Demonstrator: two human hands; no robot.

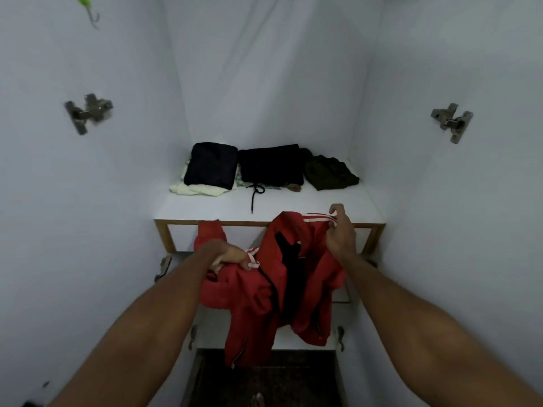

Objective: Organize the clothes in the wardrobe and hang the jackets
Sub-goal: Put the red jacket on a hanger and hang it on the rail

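Two bare hands of yours are holding a red jacket (264,292) up in front of an open white wardrobe (264,83). At far left, a metal door hinge (88,113) is sitting on the wardrobe's side wall, and a green hanger (86,4) is peeking in at the top corner. Your left hand (227,255) is curling its fingers round a bunched fold of the jacket near a white-striped cuff. The jacket is hanging crumpled between your hands, its black lining showing, its hem drooping below the shelf's (205,207) front edge. Your right hand (340,230) is pinching the striped collar band, lifting it just above that edge.

Inside the wardrobe, the white shelf is holding a row of folded clothes along its back. Going left to right: a dark navy folded garment (211,165) is lying on cream fabric (194,189); touching it, a black folded garment (271,164) is trailing a drawstring (255,195) forward; just beside that, an olive garment (329,173) is lying loosely bunched. At far right, a second hinge (452,121) is sitting on the opposite wall.
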